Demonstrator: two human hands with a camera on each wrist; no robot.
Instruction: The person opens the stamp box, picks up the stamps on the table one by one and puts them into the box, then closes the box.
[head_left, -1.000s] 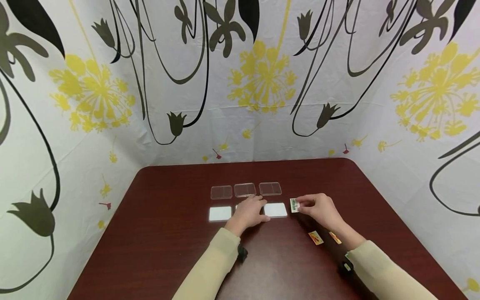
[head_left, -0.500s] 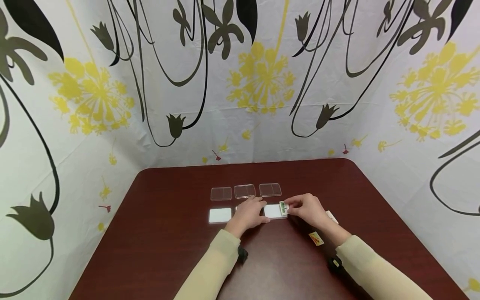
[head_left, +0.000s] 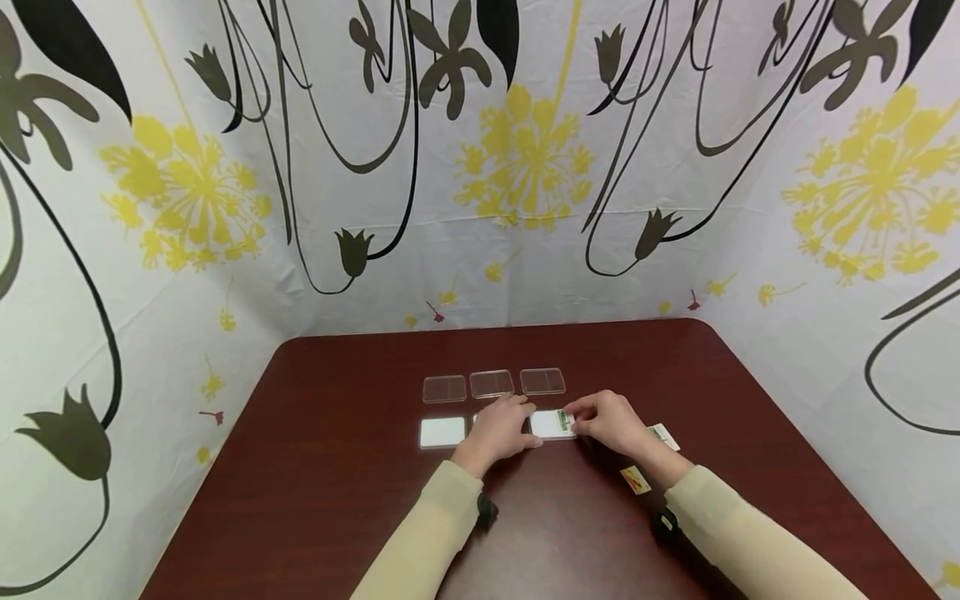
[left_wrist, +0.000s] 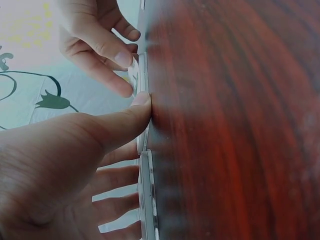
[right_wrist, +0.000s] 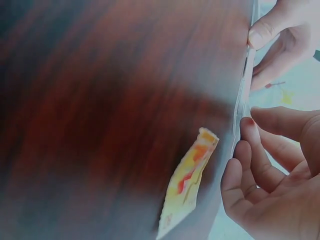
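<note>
My right hand (head_left: 611,423) pinches a small white-and-green postage stamp (head_left: 564,420) by its right edge. The stamp lies over the right end of a flat case with a white face (head_left: 544,423). My left hand (head_left: 497,432) steadies that case between thumb and index finger at its left end; in the left wrist view the thumb (left_wrist: 135,112) presses on the case's near edge. The left hand's other fingers reach over the middle case, mostly hidden under them. In the right wrist view a yellow-orange stamp (right_wrist: 185,185) with scalloped edges lies near the right hand.
Another white-faced case (head_left: 442,432) lies left of the left hand. Three clear plastic lids (head_left: 491,383) form a row behind the cases. A white-and-green stamp (head_left: 663,437) lies beside the right wrist. The dark red table (head_left: 315,483) meets patterned cloth at its back.
My right hand has moved left with the stamp, from beside the right case to over its right end. The white-and-green stamp by the wrist has come into sight. The left hand stays put.
</note>
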